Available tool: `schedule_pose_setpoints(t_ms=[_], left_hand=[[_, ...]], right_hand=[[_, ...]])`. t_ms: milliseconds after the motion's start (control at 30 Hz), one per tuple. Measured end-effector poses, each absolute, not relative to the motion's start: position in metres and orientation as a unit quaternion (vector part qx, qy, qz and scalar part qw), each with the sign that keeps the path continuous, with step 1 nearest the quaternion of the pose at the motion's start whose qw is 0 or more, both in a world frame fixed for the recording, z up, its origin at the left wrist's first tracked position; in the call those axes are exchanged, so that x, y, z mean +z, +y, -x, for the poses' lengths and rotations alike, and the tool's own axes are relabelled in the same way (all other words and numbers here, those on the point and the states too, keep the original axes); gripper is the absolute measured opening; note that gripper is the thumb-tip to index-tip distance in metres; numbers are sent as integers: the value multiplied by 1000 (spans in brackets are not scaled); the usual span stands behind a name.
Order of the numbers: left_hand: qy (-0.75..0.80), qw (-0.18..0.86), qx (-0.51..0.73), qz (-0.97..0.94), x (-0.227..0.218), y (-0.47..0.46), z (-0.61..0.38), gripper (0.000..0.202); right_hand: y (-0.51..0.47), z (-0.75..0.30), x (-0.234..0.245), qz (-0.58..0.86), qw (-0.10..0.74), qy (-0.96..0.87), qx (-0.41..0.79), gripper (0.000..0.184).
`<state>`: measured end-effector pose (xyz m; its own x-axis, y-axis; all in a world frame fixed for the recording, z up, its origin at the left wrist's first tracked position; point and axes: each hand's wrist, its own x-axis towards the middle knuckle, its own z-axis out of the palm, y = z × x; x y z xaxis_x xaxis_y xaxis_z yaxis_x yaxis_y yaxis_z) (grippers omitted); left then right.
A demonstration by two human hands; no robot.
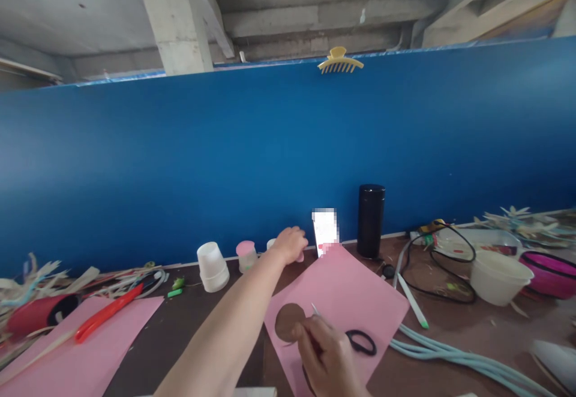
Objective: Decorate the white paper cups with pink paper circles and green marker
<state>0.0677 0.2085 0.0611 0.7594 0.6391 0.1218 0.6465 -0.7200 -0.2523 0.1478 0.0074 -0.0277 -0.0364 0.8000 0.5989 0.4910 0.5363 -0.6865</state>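
Note:
My left hand (291, 243) reaches far forward to the foot of the blue wall. Its fingers are curled over a small pink object (300, 257), next to a pink-capped little jar (246, 255). Close to me, my right hand (326, 355) rests closed on a pink sheet (355, 292). It pinches the edge of a round brown disc (287, 322). A thin pale stick (314, 309) pokes up from its fingers. Black scissors (361, 342) lie on the sheet beside this hand.
Stacked white cups (212, 266), a black cylinder (371, 220) and a phone (324, 230) stand along the blue wall (180, 163). Right: black cable (443, 265), white bowl (499, 276), magenta bowl (551, 272), pale tubing (459, 358). Left: second pink sheet (76, 355), red-handled tool (108, 313).

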Motion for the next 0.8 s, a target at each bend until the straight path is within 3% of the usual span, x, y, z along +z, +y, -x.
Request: schedule_pose_setpoints(t_ms=[133,300,800], left_hand=[[-388,152,-100,904,84,211,-43,35],[-518,142,-255,804,78,211,-10,34],[-564,212,-166,781,42,191,15,32]], right_hand=[[8,-148,-31,463,523,-696,167,16],[10,-148,-32,470,518,-694,173,21],[11,-150,-30,492,511,-680,183,24]])
